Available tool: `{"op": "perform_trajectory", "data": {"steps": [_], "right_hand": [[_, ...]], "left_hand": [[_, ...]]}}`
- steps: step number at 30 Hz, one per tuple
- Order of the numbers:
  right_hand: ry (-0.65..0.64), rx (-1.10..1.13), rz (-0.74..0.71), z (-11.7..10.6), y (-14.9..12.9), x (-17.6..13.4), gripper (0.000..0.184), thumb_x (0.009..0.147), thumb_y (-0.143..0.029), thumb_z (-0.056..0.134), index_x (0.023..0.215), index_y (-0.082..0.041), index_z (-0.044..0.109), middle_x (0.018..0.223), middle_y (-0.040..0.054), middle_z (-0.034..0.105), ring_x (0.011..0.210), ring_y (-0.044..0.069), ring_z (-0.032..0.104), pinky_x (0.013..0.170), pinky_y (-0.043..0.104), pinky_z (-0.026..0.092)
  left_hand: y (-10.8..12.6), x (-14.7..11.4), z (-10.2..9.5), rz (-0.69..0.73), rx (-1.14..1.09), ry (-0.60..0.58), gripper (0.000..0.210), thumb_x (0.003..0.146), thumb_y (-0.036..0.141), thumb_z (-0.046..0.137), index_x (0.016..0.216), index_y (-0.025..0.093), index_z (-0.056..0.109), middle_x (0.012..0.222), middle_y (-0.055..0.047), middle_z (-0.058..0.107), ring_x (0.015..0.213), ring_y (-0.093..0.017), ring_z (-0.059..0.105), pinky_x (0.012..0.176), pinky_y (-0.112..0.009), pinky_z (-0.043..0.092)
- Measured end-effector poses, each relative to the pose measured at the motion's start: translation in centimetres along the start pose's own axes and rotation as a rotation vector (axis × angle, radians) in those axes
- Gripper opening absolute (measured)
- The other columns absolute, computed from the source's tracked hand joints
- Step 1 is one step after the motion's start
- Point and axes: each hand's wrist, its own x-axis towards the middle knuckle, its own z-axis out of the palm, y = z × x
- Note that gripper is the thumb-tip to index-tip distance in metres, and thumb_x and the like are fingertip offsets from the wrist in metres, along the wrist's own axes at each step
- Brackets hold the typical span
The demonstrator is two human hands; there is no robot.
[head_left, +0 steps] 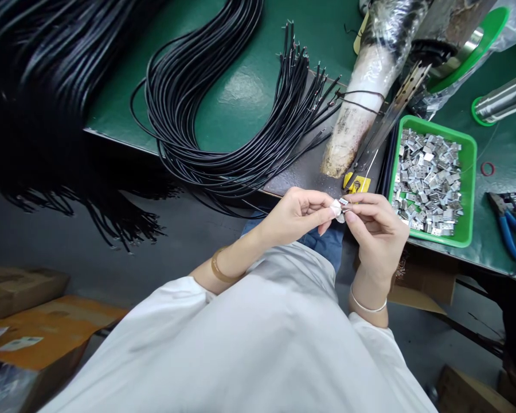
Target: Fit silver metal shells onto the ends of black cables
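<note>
A: Got eyes on the left hand?

B: Yep. Pinched narrow on a small silvery piece, with white bits at the fingertips. Can't tell if tape or covers.

A: And the right hand?

B: Same deal, pinched in tight on that piece from the other side, almost tip to tip. Too tiny to make out the shape.

A: Further out?

B: Just past the fingertips, a yellow block. Near the right hand, a green tray with loads of small metal parts.

A: Beyond that?

B: On the green table, a red ring, blue-handled pliers and, over left, a looped bundle of black cables.
</note>
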Motion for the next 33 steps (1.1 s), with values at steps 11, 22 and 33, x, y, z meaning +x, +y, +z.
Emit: {"op": "perform_trajectory", "data": {"steps": [11,22,33], "right_hand": [[0.034,-0.263,-0.226,0.5,-1.1,-0.8,0.021,0.085,-0.012,0.072,0.097,-0.028,0.075,0.102,0.0014,0.076,0.095,0.018,0.073,0.085,0.036,0.064],[0.169,-0.406,-0.431,0.5,-1.7,-1.2,0.026,0.091,-0.013,0.064,0.11,-0.03,0.068,0.105,0.0019,0.077,0.094,0.02,0.076,0.077,0.038,0.065],[0.183,-0.276,-0.207,0.7,-1.1,-0.5,0.016,0.087,-0.015,0.07,0.098,-0.027,0.071,0.1,0.0026,0.075,0.094,0.02,0.074,0.078,0.037,0.064]], "left_hand": [[0.4,-0.1,-0.7,-0.143,-0.124,-0.135,0.031,0.079,0.039,0.082,0.077,0.012,0.069,0.053,0.002,0.061,0.046,-0.004,0.047,0.046,-0.017,0.037],[-0.5,0.2,0.1,-0.013,-0.089,0.163,0.015,0.074,0.026,0.078,0.079,0.012,0.073,0.061,0.002,0.057,0.056,-0.005,0.045,0.054,-0.019,0.037],[-0.7,0.6,0.2,0.033,-0.026,0.178,0.012,0.076,0.024,0.072,0.076,0.014,0.067,0.06,0.004,0.051,0.055,-0.005,0.041,0.054,-0.019,0.036]]}}
